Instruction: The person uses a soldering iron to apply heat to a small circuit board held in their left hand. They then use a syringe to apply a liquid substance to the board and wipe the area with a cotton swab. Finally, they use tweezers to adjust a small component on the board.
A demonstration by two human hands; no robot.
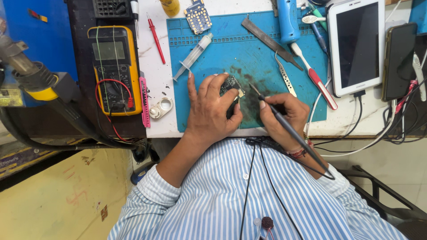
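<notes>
Left hand (210, 109) pinches small circuit board (231, 84); right hand (284, 113) grips soldering iron (284, 122), tip just right of board, shaft slanting back toward wrist.

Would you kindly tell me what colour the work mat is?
The rubber work mat is blue, clearest in the head view.

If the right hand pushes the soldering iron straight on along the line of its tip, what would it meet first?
Most likely the small circuit board held in the left hand. The soldering iron in the right hand points up-left, its tip close beside the board's edge; whether it already touches is unclear.
</notes>
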